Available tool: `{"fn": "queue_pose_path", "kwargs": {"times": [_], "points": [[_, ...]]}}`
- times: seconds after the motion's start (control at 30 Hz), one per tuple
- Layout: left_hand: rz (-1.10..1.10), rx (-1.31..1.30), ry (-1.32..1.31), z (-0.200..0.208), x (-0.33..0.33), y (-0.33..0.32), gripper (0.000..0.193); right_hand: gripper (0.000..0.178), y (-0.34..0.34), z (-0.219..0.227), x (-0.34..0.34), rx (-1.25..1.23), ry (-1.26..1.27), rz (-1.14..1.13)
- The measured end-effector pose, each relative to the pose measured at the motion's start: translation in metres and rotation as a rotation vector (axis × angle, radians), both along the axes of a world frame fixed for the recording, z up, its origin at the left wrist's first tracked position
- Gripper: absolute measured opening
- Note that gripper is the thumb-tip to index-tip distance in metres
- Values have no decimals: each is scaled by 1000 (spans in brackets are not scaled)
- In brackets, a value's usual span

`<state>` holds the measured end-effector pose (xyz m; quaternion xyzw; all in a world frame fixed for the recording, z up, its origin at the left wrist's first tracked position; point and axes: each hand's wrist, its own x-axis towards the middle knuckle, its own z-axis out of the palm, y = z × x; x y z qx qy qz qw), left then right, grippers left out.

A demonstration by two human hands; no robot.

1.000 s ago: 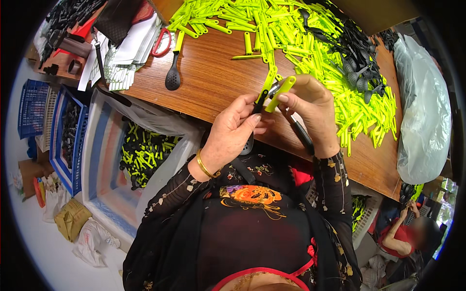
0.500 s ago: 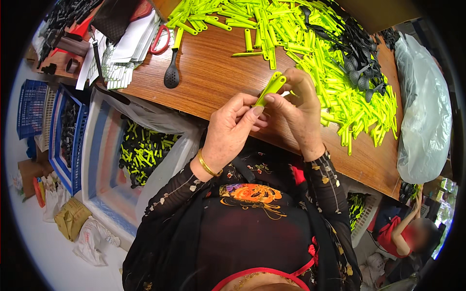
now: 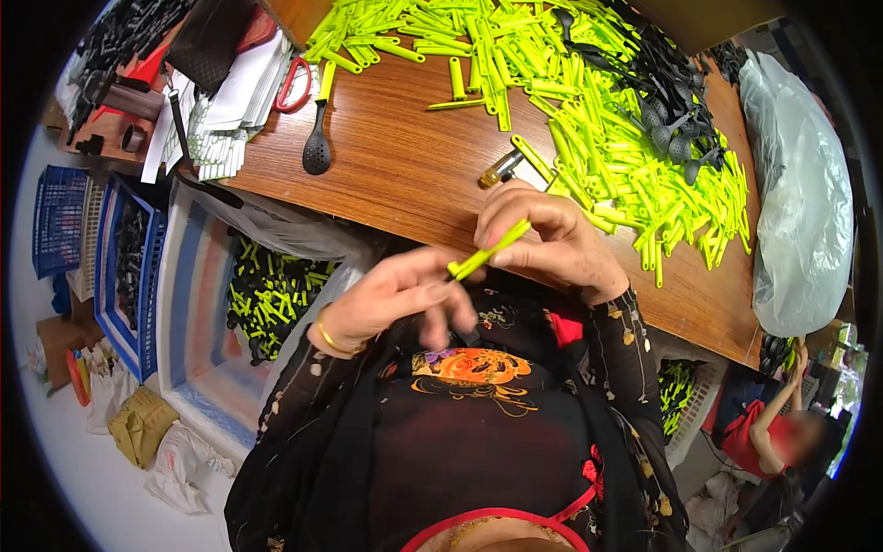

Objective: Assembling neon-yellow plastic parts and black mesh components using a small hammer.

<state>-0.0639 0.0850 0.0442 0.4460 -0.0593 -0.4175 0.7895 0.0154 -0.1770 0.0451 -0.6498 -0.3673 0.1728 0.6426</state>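
Observation:
My right hand (image 3: 561, 241) pinches a yellow-green plastic utensil handle (image 3: 475, 262) between thumb and fingers, above the table's front edge. The handle slants, its lower end beside my left hand (image 3: 400, 299). The left fingers are apart and smeared by motion; I see nothing held in them. Just beyond my right hand, a short dark cylinder with a brass-coloured end (image 3: 499, 171) lies on the wooden table (image 3: 395, 152). Another yellow-green handle (image 3: 532, 156) lies beside it. A black slotted spoon with a yellow-green handle (image 3: 316, 147) rests farther left.
A large heap of yellow-green handles (image 3: 635, 175) covers the table's right and back. Black utensil heads (image 3: 676, 129) lie on it. Red-handled scissors (image 3: 294, 87) and papers (image 3: 235, 101) are at left. A striped bin (image 3: 198, 304) with utensils stands below. Another person (image 3: 763, 428) sits at right.
My hands have come down closer to my body and moved apart, the left one away from the handle. The brass-ended cylinder now shows on the table, where my hands covered that spot before.

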Motion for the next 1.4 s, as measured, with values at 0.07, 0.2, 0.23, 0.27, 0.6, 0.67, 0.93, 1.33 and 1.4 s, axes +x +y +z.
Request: {"fn": "queue_pose_path", "kwargs": {"times": [0.07,0.2,0.23,0.27,0.6,0.67,0.93,1.33,1.4], "points": [[-189,-185,246,-22,-10,20,46,7,2,7,-2,-103,-42,33],[83,-22,253,-60,-30,6,37,9,15,0,-7,-358,-434,-45],[137,73,194,-62,-33,2,35,12,18,-11,-10,-432,-582,-79],[192,168,136,-64,-36,1,34,16,22,-19,-14,-505,-729,-112],[379,228,212,-56,-23,-6,28,27,-32,-2,-41,-944,-676,-697],[397,229,226,-55,-19,-8,27,27,-44,-6,-53,-1095,-686,-687],[443,209,220,-60,-18,-6,25,23,-23,-7,-64,-442,-90,-646],[429,263,204,-64,-14,-3,29,38,-19,3,-51,-475,-556,-511],[421,304,220,-54,-12,-3,29,37,-14,8,-48,-658,-622,-421]]}}
